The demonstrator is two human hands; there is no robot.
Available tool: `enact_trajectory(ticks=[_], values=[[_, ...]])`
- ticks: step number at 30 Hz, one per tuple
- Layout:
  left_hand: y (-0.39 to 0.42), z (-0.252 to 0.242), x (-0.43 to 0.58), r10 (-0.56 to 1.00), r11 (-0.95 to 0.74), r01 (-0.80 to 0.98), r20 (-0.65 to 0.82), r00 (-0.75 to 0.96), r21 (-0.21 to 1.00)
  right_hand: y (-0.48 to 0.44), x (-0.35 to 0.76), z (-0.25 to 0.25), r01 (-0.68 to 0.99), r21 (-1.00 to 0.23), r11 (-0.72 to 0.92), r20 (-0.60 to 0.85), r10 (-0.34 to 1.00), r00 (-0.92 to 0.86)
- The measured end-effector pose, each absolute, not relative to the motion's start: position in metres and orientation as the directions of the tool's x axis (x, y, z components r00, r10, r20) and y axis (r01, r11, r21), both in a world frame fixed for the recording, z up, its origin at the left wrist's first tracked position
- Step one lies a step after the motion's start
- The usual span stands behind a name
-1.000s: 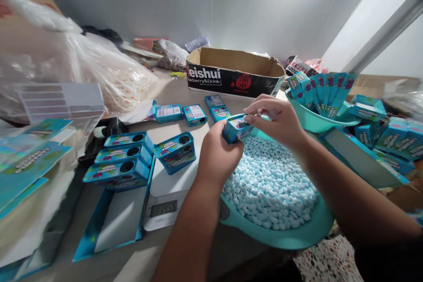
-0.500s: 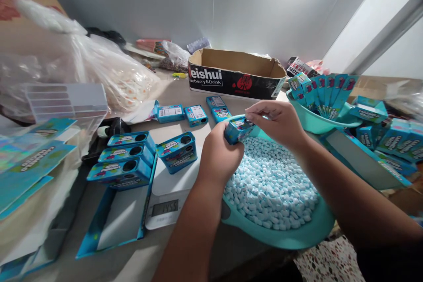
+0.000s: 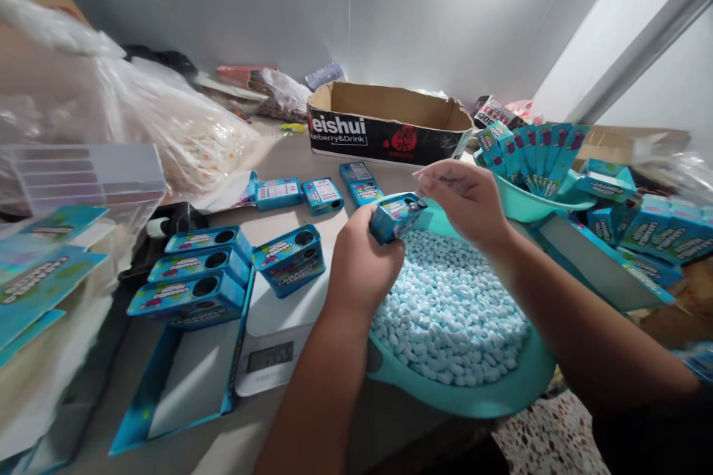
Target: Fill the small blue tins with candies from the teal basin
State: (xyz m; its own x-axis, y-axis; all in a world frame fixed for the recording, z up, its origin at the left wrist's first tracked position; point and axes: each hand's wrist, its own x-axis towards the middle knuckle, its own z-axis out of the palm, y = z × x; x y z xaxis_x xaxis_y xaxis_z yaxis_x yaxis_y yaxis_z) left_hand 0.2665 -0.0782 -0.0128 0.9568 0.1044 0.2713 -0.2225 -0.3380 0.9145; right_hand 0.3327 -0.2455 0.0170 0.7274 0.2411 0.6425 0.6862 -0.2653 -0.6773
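My left hand (image 3: pixel 362 260) is closed round a small blue candy box (image 3: pixel 394 215), held over the far edge of a teal basin (image 3: pixel 490 397) full of pale blue candies (image 3: pixel 451 312). A round hole shows at the box's top end. My right hand (image 3: pixel 468 200) hovers just right of the box, fingers curled loosely together, a little apart from it; I cannot make out anything in them. Another blue box (image 3: pixel 290 258) stands on a white digital scale (image 3: pixel 272 326) to the left.
Three blue boxes (image 3: pixel 192 271) lie in an open blue tray (image 3: pixel 178 378). More boxes (image 3: pixel 317 193) lie flat further back before a cardboard carton (image 3: pixel 390 122). A teal bowl (image 3: pixel 535 200) of flat cartons and stacked boxes (image 3: pixel 651 230) sit right; plastic bags (image 3: pixel 167 119) left.
My right hand has lifted off the box's top end and drawn slightly right. The left hand still holds the box. The view has shifted a little.
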Motion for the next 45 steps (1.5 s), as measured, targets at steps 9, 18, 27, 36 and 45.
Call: enact_trajectory(ticks=[9, 18, 27, 36, 45], values=[[-0.078, -0.014, 0.266, 0.117, -0.342, -0.217, 0.271, 0.955, 0.914, -0.254, 0.337, 0.022, 0.689, -0.629, -0.361, 0.575, 0.38, 0.724], [-0.077, -0.015, 0.267, 0.127, -0.31, -0.241, 0.291, 0.948, 0.92, -0.247, 0.333, 0.018, 0.621, -0.741, -0.254, 0.539, 0.326, 0.777], [-0.083, -0.021, 0.268, 0.107, -0.213, -0.223, 0.249, 0.962, 0.951, -0.243, 0.331, 0.016, 0.551, -0.751, -0.364, 0.353, 0.485, 0.8], [-0.087, -0.022, 0.264, -0.022, -0.442, -0.088, 0.087, 0.996, 0.893, -0.25, 0.334, 0.016, 0.449, -0.673, -0.587, 0.472, 0.125, 0.873], [-0.079, -0.008, 0.261, 0.096, -0.383, -0.359, 0.423, 0.901, 0.851, -0.249, 0.337, 0.017, 0.46, -0.612, -0.643, 0.507, 0.127, 0.852]])
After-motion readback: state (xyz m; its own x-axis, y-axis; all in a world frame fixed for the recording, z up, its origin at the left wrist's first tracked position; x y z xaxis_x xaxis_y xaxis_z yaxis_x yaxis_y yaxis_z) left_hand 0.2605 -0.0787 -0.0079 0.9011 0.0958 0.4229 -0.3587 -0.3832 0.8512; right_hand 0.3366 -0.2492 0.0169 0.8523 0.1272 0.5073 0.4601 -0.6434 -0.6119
